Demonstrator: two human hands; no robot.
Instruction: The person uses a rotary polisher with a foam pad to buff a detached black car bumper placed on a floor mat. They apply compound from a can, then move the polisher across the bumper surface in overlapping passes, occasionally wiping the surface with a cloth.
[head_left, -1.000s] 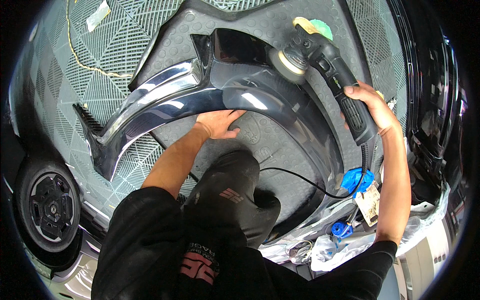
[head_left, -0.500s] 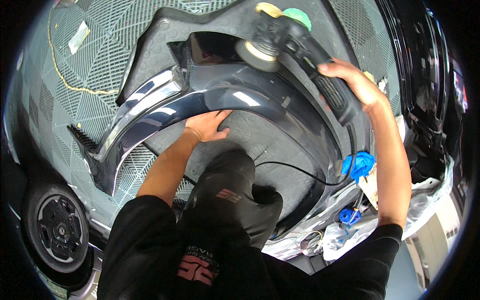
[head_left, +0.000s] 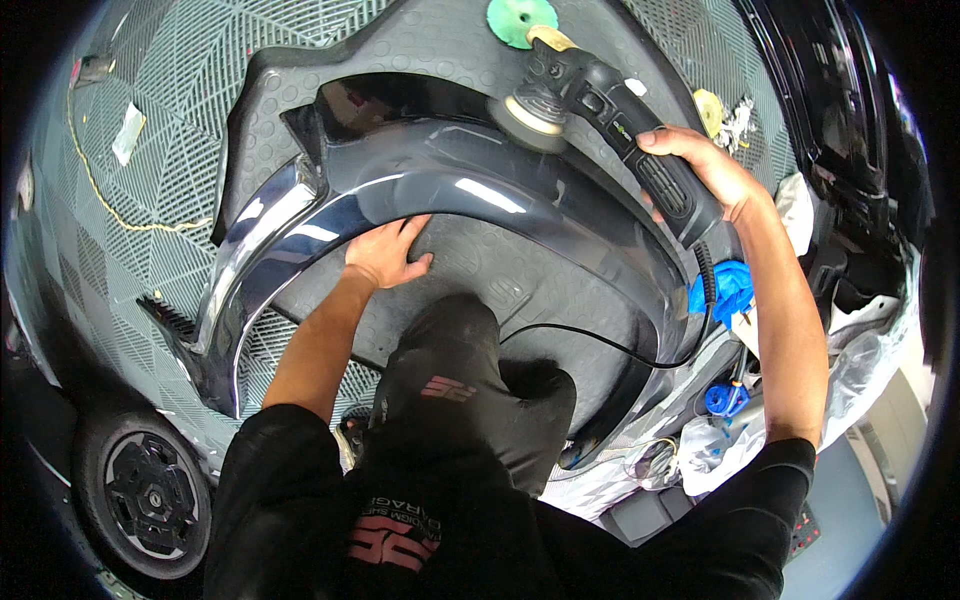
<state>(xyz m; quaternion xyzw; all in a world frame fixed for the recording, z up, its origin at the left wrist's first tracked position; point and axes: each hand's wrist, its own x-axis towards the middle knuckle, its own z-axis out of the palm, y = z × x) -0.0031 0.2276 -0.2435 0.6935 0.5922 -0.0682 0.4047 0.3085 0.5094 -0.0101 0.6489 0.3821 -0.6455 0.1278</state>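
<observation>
A glossy black curved car fender [head_left: 400,160] lies on a grey studded rubber mat [head_left: 480,262], arching around my knees. My right hand [head_left: 705,172] is wrapped round the body of a black corded polisher [head_left: 612,118]. The polisher's round pad [head_left: 532,122] is at the fender's far edge; whether it touches the panel I cannot tell. My left hand [head_left: 385,252] is against the fender's inner edge, thumb and forefinger spread. Its other fingertips are partly hidden at that edge. From the polisher a black cord [head_left: 600,336] runs back past my knee.
A green pad [head_left: 520,20] lies beyond the polisher, and a yellow pad [head_left: 708,112] right of it. Blue cloth [head_left: 735,286], a blue-capped item [head_left: 726,399] and clear plastic [head_left: 705,450] are at the right. A wheel [head_left: 150,495] stands at lower left on the grid floor [head_left: 180,270].
The whole view has shifted a little, bringing more of the green pad into sight. My right hand still grips the polisher, its pad near the fender's far edge. My left hand stays at the inner edge.
</observation>
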